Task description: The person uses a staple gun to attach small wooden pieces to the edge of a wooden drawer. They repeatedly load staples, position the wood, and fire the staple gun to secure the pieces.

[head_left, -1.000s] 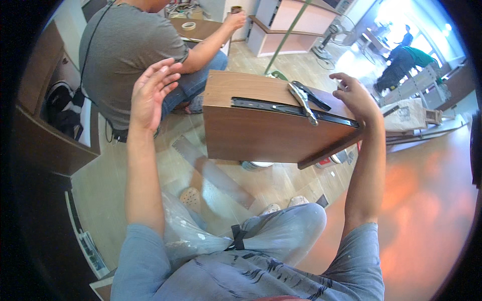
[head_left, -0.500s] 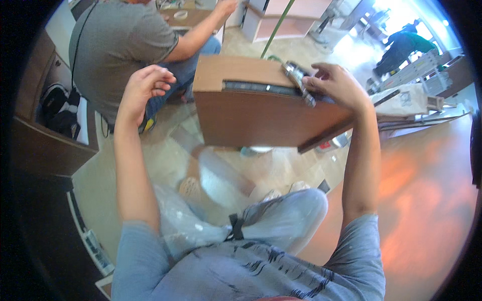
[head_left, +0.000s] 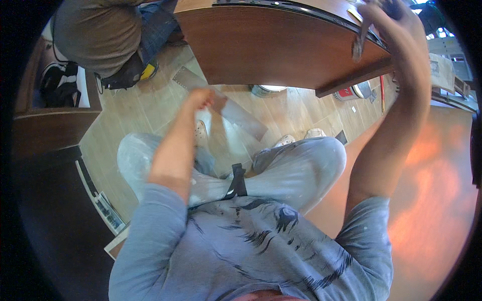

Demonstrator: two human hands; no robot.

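Observation:
A brown wooden box-like piece (head_left: 271,45) stands before me, a dark metal strip (head_left: 296,7) running along its upper edge. At its right end my right hand (head_left: 396,25) is closed around a narrow shiny metal piece (head_left: 358,44), which hangs down past the edge; its kind is not clear, and my fingers partly hide it. My left hand (head_left: 202,98) hovers over the floor in front of the wooden piece, apart from it. Motion smears its curled fingers, so I cannot make out whether they hold anything.
A flat grey strip (head_left: 241,118) lies on the tiled floor. Two tubs, a white-rimmed one (head_left: 268,90) and a red-labelled one (head_left: 354,92), stand by the wooden piece. Another person (head_left: 100,40) sits at the upper left. An orange-brown panel (head_left: 427,200) extends on my right.
The view has tipped downward, so the wooden piece sits higher. My left hand has moved right and inward, over the floor. My right hand stays with the metal piece, now near the wooden piece's right end.

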